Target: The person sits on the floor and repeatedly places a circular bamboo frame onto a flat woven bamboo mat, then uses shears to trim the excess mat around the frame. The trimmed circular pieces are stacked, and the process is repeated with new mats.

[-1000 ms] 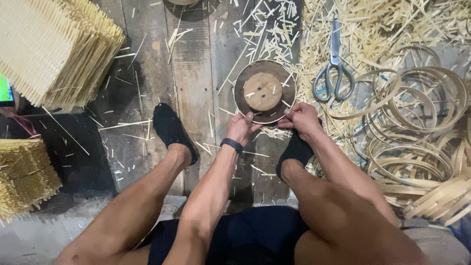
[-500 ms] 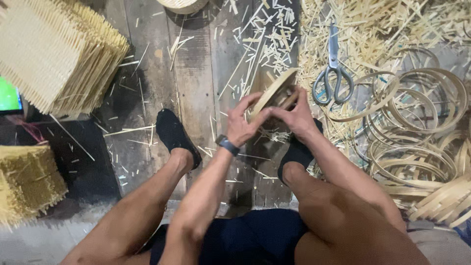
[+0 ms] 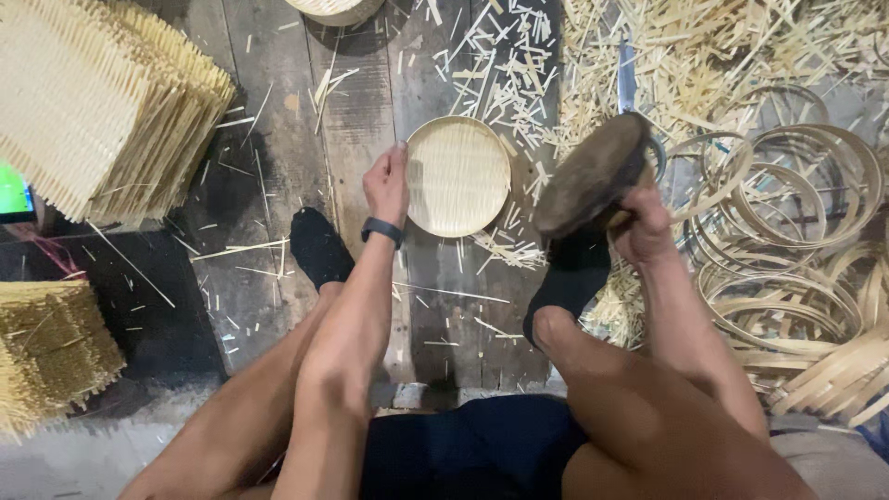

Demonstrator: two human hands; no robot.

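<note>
The person sits on a wooden floor (image 3: 278,56) with both legs stretched forward, feet in black socks. The left hand (image 3: 387,185) reaches out and grips the left rim of a round woven tray (image 3: 460,176), fingers curled over its edge; a dark band sits on that wrist. The tray lies flat on the floorboards between the two feet, pale and finely woven, hollow side up.

The right hand (image 3: 641,222) is closed around the lower part of a dark round block (image 3: 593,174), holding it lifted and tilted above the right foot (image 3: 565,282), clear of the tray and just to its right. The block's flat worn face turns up and to the left.

Short bamboo scraps (image 3: 505,69) are strewn across the boards beyond the tray and thicken into a heap toward the upper right. Behind the block, part of a pair of scissors (image 3: 628,79) shows, its handles mostly hidden. To the right lies a loose pile of bamboo hoops (image 3: 796,213), overlapping one another. At the upper left stands a stack of woven mats (image 3: 102,102), and a second, smaller stack (image 3: 51,352) sits at the lower left. The rim of another woven basket (image 3: 335,9) shows at the top edge.
</note>
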